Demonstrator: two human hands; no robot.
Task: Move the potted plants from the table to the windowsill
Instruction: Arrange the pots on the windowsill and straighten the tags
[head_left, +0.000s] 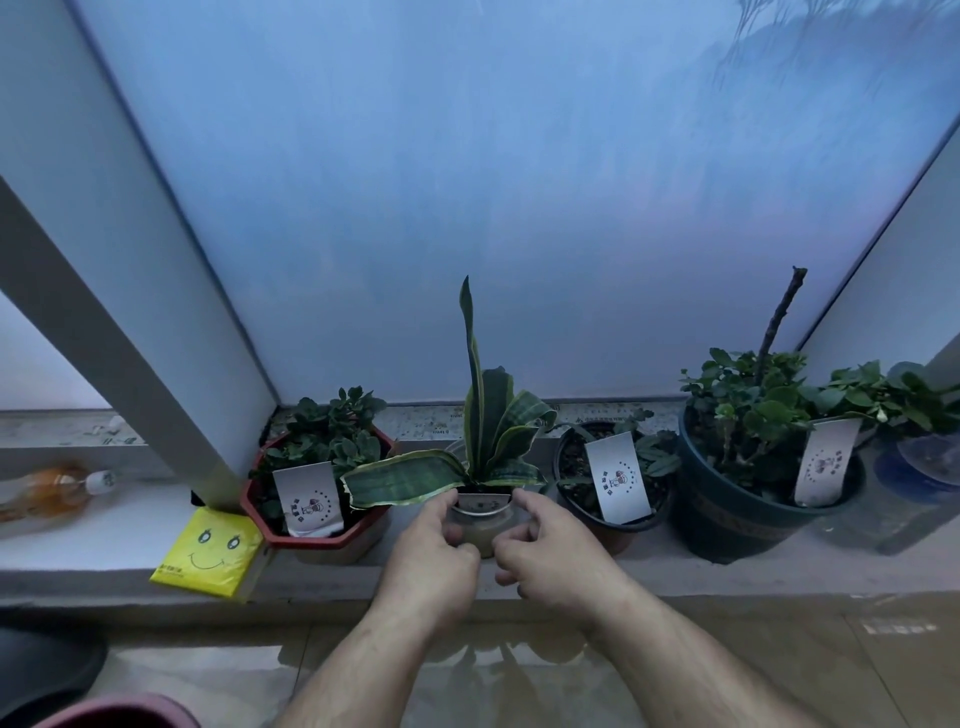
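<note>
A small clear pot (480, 525) with a striped snake plant (485, 415) stands on the windowsill (779, 566), between a red octagonal pot (317, 535) and a black pot (613, 525). My left hand (436, 556) grips the small pot's left side and my right hand (550, 551) grips its right side, fingers curled round it. A large dark green pot (737, 514) with a leafy plant and a bare stem stands further right. White tags stick up in three of the pots.
A yellow smiley tissue pack (208, 553) lies at the sill's edge, left of the red pot. An orange drink bottle (52, 488) lies at far left behind the white window frame (119, 291). A blue pot (919, 467) sits at far right. A reddish rim (124, 712) shows bottom left.
</note>
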